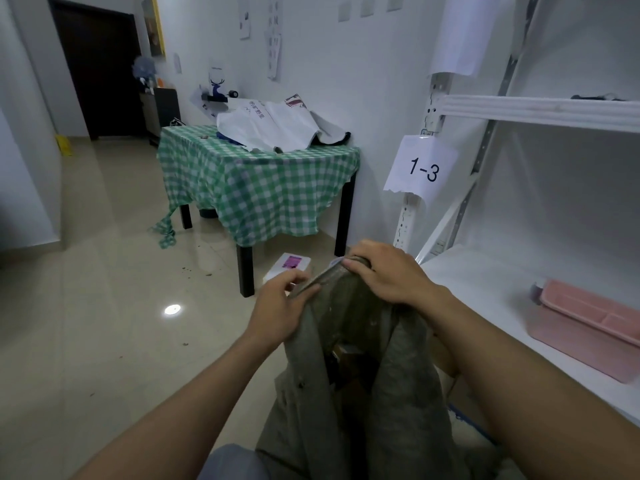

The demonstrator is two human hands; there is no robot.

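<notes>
dim, cool indoor light; a ceiling lamp's glare spots the glossy floor (104, 271) on the near left. wide-angle bending curves the shelf (540, 107) at the right (edges slightly soft).

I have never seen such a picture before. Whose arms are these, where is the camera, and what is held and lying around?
There is no machine: a person wears one camera on the head, looking forward and down, so the arms are their own. The left hand and right hand both grip the top of a grey-green jacket, which hangs down. On the right, a white shelf bears a pink box. Further back, a table with a green checked cloth carries white bags.
</notes>
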